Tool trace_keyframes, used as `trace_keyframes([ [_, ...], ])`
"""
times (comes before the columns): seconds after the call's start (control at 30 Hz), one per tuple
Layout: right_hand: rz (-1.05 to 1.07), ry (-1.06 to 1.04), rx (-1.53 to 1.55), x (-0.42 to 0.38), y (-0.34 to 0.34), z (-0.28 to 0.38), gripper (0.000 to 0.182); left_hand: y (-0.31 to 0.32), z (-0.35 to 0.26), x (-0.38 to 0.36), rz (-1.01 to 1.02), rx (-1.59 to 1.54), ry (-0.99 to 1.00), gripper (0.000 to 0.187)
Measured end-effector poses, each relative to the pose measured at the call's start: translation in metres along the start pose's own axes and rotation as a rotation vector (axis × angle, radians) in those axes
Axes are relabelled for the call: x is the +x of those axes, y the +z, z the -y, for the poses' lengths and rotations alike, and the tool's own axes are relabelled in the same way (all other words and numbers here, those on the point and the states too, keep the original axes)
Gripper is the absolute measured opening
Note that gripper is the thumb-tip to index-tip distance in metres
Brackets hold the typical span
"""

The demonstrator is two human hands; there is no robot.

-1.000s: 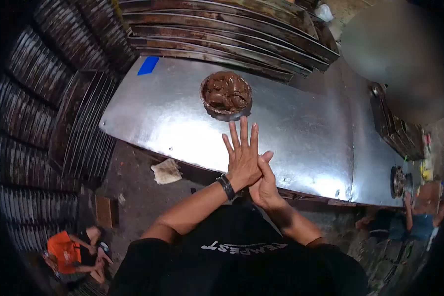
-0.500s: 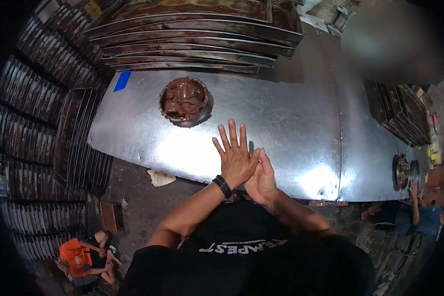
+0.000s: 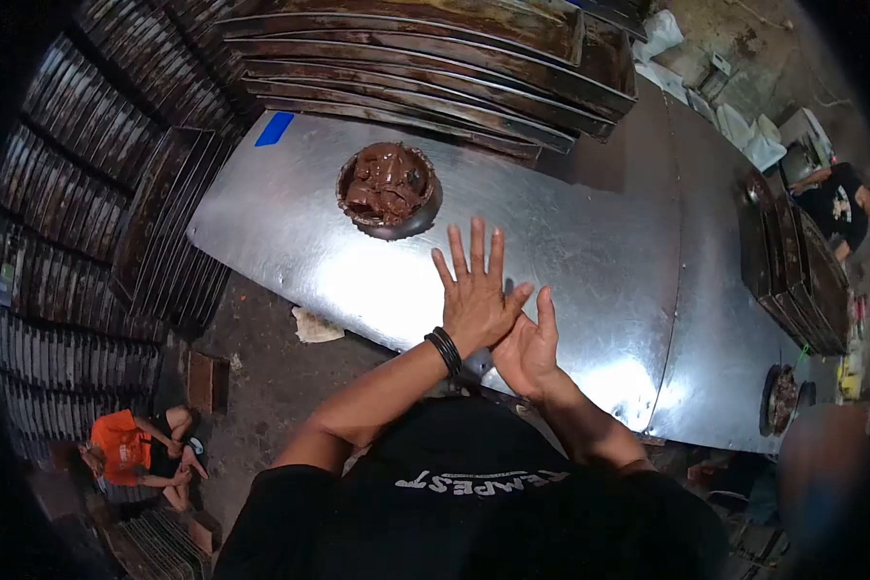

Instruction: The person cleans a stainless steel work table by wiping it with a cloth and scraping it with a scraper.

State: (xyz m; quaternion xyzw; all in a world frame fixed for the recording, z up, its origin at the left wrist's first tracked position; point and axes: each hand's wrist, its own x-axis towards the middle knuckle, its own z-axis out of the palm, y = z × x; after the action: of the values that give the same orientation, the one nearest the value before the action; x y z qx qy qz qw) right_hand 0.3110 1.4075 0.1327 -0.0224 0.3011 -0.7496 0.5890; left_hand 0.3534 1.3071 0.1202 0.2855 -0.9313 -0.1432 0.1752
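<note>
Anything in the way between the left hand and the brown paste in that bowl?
Nothing visible: only bare metal tabletop shows between the left hand and the brown paste. The right hand is on the other side, clear of that path.

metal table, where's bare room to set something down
The widest bare patch of the metal table lies between the brown-filled bowl, the long trays and the seam. Another is left of the bowl, below the blue patch. Those trays crowd the back; more trays and a round container crowd the right end.
</note>
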Motion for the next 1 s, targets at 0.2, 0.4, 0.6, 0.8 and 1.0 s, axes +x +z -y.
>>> trace_keyframes([
  [0.2, -0.044, -0.005, -0.046, -0.006, -0.015, 0.007, 0.098, 0.007, -0.021, 0.000, 0.002, -0.131, 0.059, 0.078],
  [0.4, 0.005, 0.000, -0.144, -0.015, -0.012, 0.014, 0.104, 0.015, -0.014, 0.000, -0.005, -0.078, -0.039, 0.077],
  [0.6, -0.030, 0.032, -0.136, -0.008, -0.012, 0.010, 0.106, 0.011, -0.019, -0.010, 0.021, -0.095, -0.008, 0.076],
  [0.8, -0.041, 0.044, -0.193, -0.010, -0.011, 0.009, 0.103, 0.005, -0.001, 0.000, -0.071, -0.101, -0.094, 0.078],
  [1.0, 0.007, 0.082, -0.111, 0.001, -0.004, -0.002, 0.105, 0.005, -0.003, -0.015, -0.049, -0.111, -0.076, 0.077],
])
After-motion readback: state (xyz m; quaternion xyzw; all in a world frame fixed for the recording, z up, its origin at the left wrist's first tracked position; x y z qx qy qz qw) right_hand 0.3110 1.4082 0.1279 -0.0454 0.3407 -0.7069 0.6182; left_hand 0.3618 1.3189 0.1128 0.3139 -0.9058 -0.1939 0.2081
